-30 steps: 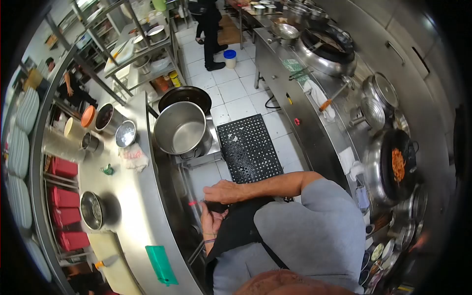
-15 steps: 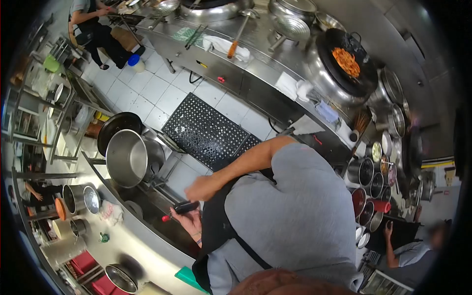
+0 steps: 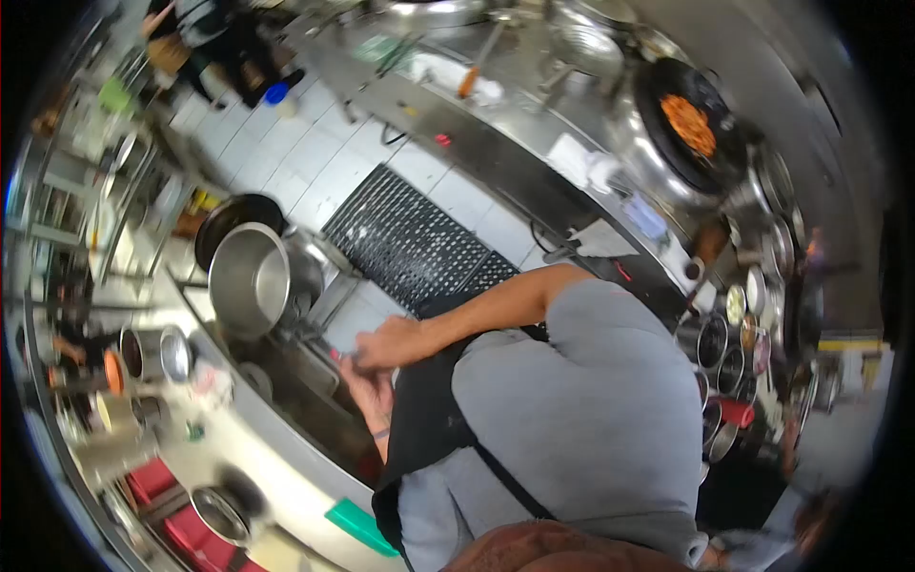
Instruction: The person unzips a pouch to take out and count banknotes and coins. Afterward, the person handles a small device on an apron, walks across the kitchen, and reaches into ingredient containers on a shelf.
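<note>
Both my hands meet low in front of the black apron (image 3: 419,391), beside the big steel pot. My right hand (image 3: 393,343) comes in from above, fingers closed, over the fingertips of my left hand (image 3: 367,383). Between them shows a small object with a red end (image 3: 335,354); its dark body, seen earlier, is now mostly covered. My left hand has its palm partly turned up around this object, its fingers largely hidden behind the right hand. I cannot tell what the object is.
A large steel pot (image 3: 250,281) stands left of my hands, a dark wok (image 3: 238,229) behind it. A perforated black mat (image 3: 415,234) lies on the tiles. Orange food (image 3: 688,124) sits in a wok on the range. A green board (image 3: 360,527) lies on the counter. People stand upper left.
My left hand has moved up to meet my right hand, which now covers the dark object. The whole view has shifted slightly. A second person shows at the upper left.
</note>
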`<state>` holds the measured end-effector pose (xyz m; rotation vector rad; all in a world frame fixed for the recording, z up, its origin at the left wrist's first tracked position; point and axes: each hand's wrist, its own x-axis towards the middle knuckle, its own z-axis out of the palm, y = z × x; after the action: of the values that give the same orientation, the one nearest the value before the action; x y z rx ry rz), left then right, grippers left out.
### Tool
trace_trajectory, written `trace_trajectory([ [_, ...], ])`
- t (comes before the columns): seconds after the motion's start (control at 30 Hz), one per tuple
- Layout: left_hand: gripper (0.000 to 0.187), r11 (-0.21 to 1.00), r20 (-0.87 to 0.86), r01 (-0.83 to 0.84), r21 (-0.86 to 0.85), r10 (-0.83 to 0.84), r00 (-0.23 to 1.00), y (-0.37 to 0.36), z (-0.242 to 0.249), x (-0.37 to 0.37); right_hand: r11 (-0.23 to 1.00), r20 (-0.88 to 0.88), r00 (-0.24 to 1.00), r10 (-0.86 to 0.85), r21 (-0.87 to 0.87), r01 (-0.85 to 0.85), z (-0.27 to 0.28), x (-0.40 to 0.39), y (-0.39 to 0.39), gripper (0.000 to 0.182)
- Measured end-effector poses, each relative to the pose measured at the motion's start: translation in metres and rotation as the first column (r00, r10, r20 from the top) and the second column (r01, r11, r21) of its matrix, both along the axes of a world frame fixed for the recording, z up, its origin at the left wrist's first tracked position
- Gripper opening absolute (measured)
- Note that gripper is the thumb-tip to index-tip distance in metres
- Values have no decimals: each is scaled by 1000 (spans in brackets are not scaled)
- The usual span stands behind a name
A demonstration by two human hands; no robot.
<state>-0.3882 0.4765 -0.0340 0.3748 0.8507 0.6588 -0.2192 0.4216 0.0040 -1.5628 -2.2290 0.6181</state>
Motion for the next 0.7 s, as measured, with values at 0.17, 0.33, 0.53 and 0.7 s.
trace_trajectory([
  [0.17, 37, 997, 55, -73, -32, 75, 996, -13, -20, -12, 998, -20, 998, -52, -20, 52, 12, -4, -2, 38],
  [0.33, 26, 972, 169, -232, 21, 225, 960, -17, -1, -20, 946, -140, 989, 43, -314, -85, 34, 6, -11, 46],
  [0.53, 20, 949, 161, -304, 88, 287, 944, -17, -3, -34, 902, -158, 987, 10, -425, -77, -30, 38, -23, 30],
  [0.7, 18, 913, 114, -401, 67, 392, 913, -18, -8, -39, 918, -125, 991, 46, -385, -91, -26, 31, -6, 23],
])
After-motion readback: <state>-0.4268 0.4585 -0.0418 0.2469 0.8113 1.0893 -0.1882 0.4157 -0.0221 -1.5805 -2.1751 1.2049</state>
